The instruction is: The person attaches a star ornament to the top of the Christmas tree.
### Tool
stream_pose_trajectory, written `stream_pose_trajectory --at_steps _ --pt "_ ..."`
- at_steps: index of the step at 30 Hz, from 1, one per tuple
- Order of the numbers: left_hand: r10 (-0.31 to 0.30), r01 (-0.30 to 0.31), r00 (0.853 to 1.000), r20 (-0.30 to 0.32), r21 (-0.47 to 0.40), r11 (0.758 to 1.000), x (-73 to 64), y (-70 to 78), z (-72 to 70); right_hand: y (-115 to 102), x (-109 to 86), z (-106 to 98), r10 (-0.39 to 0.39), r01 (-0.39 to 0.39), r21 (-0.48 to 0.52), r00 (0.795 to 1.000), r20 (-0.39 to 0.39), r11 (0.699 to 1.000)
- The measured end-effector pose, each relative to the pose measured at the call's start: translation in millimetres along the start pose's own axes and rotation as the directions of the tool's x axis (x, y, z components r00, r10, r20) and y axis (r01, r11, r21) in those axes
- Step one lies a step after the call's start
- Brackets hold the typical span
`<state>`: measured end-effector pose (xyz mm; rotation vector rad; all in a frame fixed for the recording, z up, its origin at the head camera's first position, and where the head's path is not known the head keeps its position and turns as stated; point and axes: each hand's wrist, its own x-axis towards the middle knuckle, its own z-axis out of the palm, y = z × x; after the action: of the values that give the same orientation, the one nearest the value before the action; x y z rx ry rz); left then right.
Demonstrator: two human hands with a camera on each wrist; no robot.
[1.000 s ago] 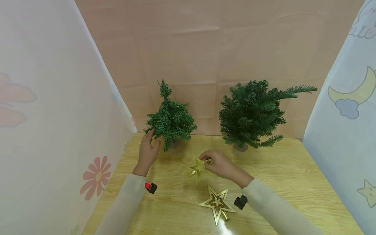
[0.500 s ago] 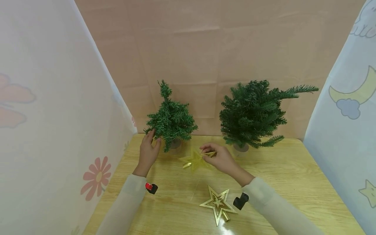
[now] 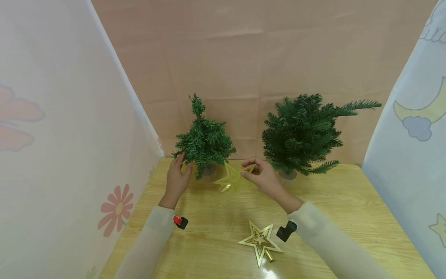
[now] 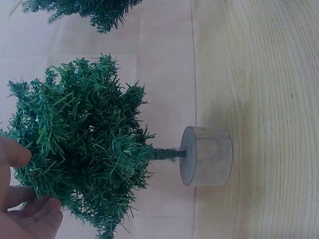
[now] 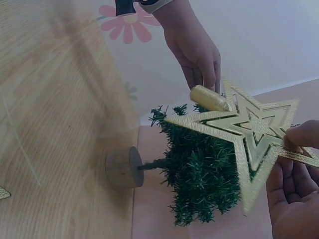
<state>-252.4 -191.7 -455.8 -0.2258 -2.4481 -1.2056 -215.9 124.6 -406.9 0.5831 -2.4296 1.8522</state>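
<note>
A small green artificial Christmas tree (image 3: 205, 143) stands at the back left on a round wooden base (image 4: 212, 157). My left hand (image 3: 177, 180) touches its lower left branches, thumb and fingers spread apart at the needles. Between thumb and fingers, my right hand (image 3: 263, 176) pinches one point of a gold star tree topper (image 5: 256, 127). In the head view the topper is in front of the tree's right side; its short hollow tube (image 5: 209, 98) points away from the hand. The tree's thin top shows above the foliage in the head view.
A second, fuller tree (image 3: 301, 133) stands at the back right, with one long branch sticking out to the right. Another gold star topper (image 3: 259, 240) lies on the wooden table (image 3: 195, 248) near the front. Printed cloth walls (image 3: 69, 116) rise on both sides.
My right hand has carried the star topper away from me toward the left tree, turning it. My left hand stays at the branches. The view has shifted slightly.
</note>
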Motion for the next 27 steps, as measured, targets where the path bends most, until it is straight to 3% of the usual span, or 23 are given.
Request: stream_pose_trajectory --at_steps 13,27 --pt "0.035 -0.035 0.999 -0.018 0.016 0.999 8.0 3.2 -1.7 -37.4 26.6 -19.7 0.005 -0.005 -0.060 1.000 -0.011 0.998" --pt "0.054 -0.054 0.998 -0.010 0.044 0.998 14.1 10.5 -4.1 -72.2 61.7 -34.7 -0.114 0.107 -0.095 0.991 -0.071 0.990"
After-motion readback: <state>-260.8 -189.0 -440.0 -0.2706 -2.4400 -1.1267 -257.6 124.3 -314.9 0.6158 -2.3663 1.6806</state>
